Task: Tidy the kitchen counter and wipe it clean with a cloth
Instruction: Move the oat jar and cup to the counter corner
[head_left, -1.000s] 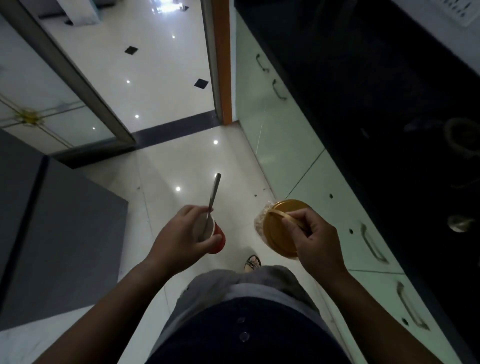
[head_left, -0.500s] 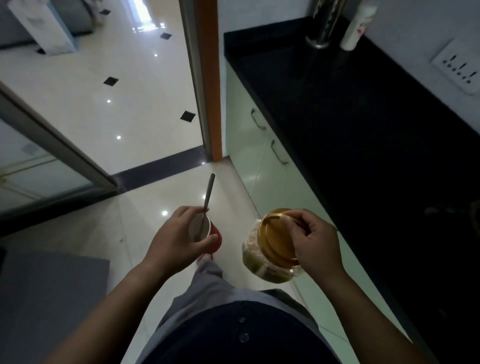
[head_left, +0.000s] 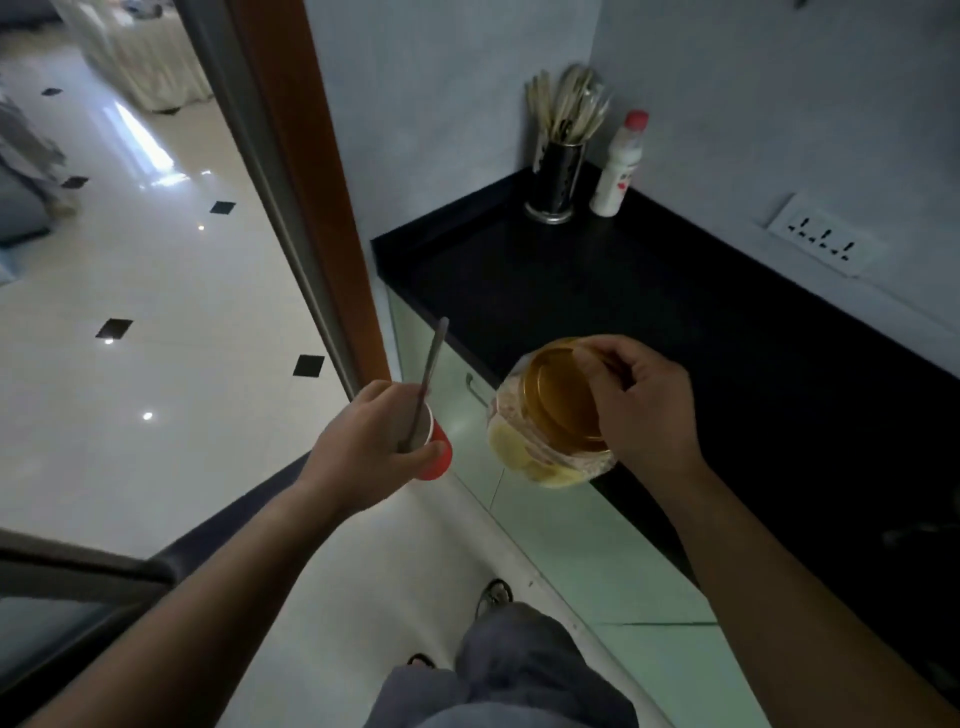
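My left hand (head_left: 366, 447) grips a small red cup (head_left: 435, 452) with a metal spoon (head_left: 428, 382) standing in it, held over the floor beside the counter. My right hand (head_left: 641, 405) grips a clear jar (head_left: 540, 457) by its gold lid (head_left: 558, 400); the jar is tilted, with pale yellow food inside, and hangs at the front edge of the black counter (head_left: 649, 312). No cloth is in view.
A steel holder of utensils (head_left: 557, 176) and a white bottle with a red cap (head_left: 618, 166) stand in the counter's far corner. A socket strip (head_left: 826, 241) is on the right wall. Pale green cabinet doors (head_left: 587, 545) sit below; an orange door frame (head_left: 306, 171) rises at left.
The view has swung up and along the counter, bringing its far corner with the holder and bottle into sight. Both hands keep their hold, and the jar is closer to the counter edge.
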